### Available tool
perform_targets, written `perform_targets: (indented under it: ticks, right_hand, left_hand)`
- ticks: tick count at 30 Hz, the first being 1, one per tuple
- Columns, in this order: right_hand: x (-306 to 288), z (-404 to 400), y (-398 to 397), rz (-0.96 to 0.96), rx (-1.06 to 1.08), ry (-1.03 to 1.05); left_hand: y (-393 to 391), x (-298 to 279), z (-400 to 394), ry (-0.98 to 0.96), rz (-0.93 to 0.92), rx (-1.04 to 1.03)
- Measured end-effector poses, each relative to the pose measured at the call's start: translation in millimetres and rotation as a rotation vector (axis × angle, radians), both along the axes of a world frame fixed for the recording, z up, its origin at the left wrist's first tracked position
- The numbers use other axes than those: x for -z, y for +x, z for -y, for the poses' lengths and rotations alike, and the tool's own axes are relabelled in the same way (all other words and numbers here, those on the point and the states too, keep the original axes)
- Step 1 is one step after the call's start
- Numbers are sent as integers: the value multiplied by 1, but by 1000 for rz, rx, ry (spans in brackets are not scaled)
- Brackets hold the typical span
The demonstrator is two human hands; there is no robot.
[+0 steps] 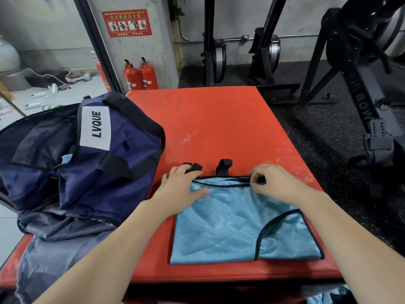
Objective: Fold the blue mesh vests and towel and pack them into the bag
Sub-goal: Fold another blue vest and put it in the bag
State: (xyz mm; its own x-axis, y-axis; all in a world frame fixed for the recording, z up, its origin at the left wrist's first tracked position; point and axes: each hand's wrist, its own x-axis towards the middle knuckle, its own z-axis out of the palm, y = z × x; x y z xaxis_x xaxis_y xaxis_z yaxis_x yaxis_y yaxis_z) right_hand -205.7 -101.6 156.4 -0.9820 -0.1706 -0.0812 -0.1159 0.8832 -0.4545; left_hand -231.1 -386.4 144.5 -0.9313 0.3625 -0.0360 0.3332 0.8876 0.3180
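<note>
Setting: gym corner with a grey concrete wall and dark speckled rubber floor; a red padded mat [208, 128] serves as the work surface.
Vest: a light blue mesh vest [230, 224] with black trim lies flat on the near part of the mat, folded into a rough rectangle, an armhole curve showing at its right side.
Straps: black strap loops [223, 166] stick out past the vest's far edge onto the red pad.
Left hand: the left hand [182, 189] rests on the vest's far left corner, fingers [202, 191] mostly straight and slightly spread, pressing the cloth down, fingertips touching one black loop.
Right hand: the right hand [276, 183] sits at the far right edge, thumb and forefinger curled and pinching the black trim there.
Bag: a navy duffel bag [105, 163] with a white "LVQUE" label stands just left of the vest, partly on the mat, its black handles draped over the top; a bit of light blue cloth [66, 159] peeks from its open side.
Grey fabric: a crumpled grey cloth [65, 242] lies in front of the bag.
Beyond: two red fire extinguishers [140, 74] stand against the wall under a red instruction sign [127, 23]; black rowing machines [361, 73] stand to the right.
</note>
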Motion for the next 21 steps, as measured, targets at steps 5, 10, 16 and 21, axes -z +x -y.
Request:
perform_targets:
  ticks: [5,10,16,21]
  right_hand:
    - [0,-2,0,-33,48,-83]
    - [-1,-14,0,79,17,6]
    - [0,-32,0,44,115,33]
    - [5,-42,1,-27,195,-27]
  left_hand:
    - [-2,2,-4,101,25,-107]
    - [-4,-1,2,48,34,-45]
    - [-7,-4,5,71,-180,-61]
    - [-6,-2,-4,197,-198,-223]
